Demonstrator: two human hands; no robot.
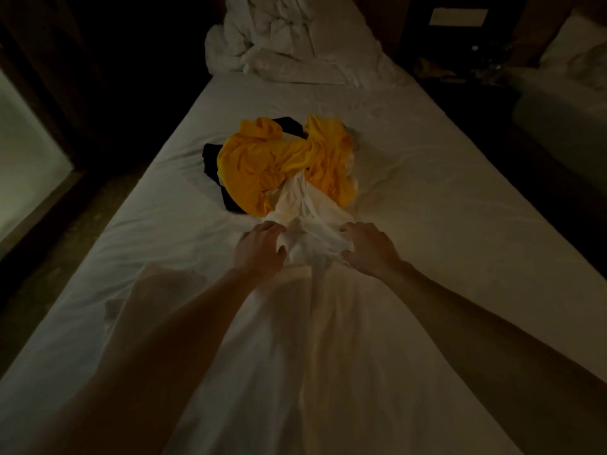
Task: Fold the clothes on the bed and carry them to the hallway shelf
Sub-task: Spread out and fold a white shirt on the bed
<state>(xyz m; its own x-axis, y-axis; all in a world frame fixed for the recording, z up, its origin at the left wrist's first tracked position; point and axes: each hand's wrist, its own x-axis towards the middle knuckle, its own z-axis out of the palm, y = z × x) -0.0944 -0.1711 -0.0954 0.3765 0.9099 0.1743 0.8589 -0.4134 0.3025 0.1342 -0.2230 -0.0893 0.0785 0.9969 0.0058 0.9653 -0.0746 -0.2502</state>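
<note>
On the dim bed (410,165), both hands' fingers (267,228) bunch the white garment (305,205); best drawn clear of the yellow shirt (262,165) beyond them first.

plain white crumpled cloth garment (305,218) | plain bright yellow-orange crumpled cloth garment (262,165) | plain black cloth garment (212,159) beneath | white wrinkled bed sheet (427,192) | white bunched duvet (279,37) | no patterns visible

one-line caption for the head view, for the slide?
Both hands, left hand and right hand, grip a white garment beside the yellow garment on the bed.
</note>
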